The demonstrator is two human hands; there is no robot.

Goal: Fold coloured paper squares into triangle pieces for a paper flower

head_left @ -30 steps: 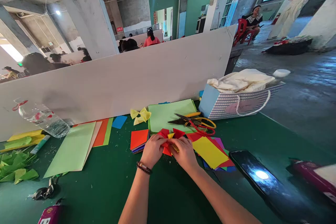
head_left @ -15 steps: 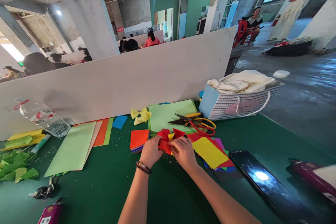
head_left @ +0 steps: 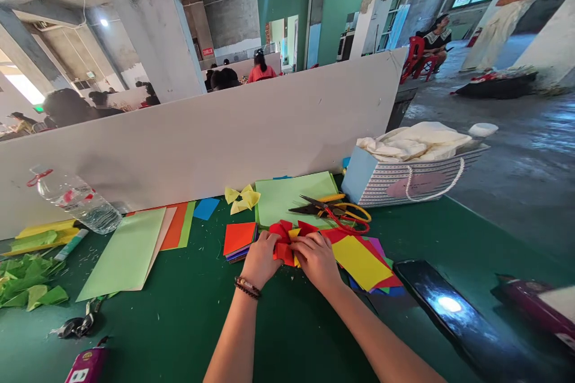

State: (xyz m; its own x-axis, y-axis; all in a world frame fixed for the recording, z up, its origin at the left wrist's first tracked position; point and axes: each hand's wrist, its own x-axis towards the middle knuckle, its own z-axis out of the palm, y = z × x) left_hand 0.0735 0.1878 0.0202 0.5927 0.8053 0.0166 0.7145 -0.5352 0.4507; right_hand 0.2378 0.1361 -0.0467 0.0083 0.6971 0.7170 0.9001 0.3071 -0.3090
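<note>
Both my hands meet over a folded red paper bow (head_left: pixel 284 245) with a yellow paper piece (head_left: pixel 294 233) at its centre. My left hand (head_left: pixel 263 260) pinches the bow's left side, and my right hand (head_left: pixel 317 261) presses on its right side. To the left lies a stack of coloured paper squares topped with orange (head_left: pixel 238 238). To the right, a yellow paper sheet (head_left: pixel 359 262) rests on more coloured squares. Behind the hands are a pale green sheet (head_left: pixel 287 197), black-bladed scissors with red and yellow handles (head_left: pixel 335 210), and a small yellow paper bow (head_left: pixel 242 198).
The green table (head_left: pixel 188 335) holds a phone (head_left: pixel 453 305), a lying plastic bottle (head_left: pixel 76 203), green paper scraps (head_left: pixel 29 281) and pale sheets. A white partition (head_left: pixel 202 143) stands behind it. A striped bag of cloth (head_left: pixel 399 182) sits at the back right. A seated person (head_left: pixel 435 42) is beyond.
My hands have closed slightly on the red bow, and more of its left fold shows by my left thumb. The view has shifted slightly.
</note>
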